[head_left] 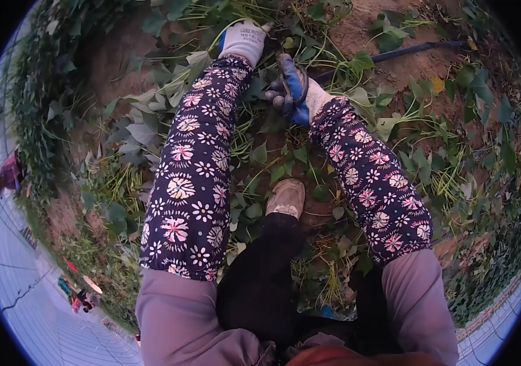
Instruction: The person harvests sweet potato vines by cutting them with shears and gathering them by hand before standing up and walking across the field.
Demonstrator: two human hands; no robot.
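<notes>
While our two gloved hands are working in the vines (358, 67), left hand (243, 39) is gripping stems (211, 30), right hand (292, 91) is curled closed on leaves (272, 119).

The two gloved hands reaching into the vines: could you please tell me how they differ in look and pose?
The left hand shows the pale grey back of its glove with printed lettering, while the right hand shows a blue coated side. The left hand reaches farther out, its fingers buried among green vines; the right hand sits nearer, curled into a closed grip on stems. Both wear work gloves and floral sleeve covers.
</notes>
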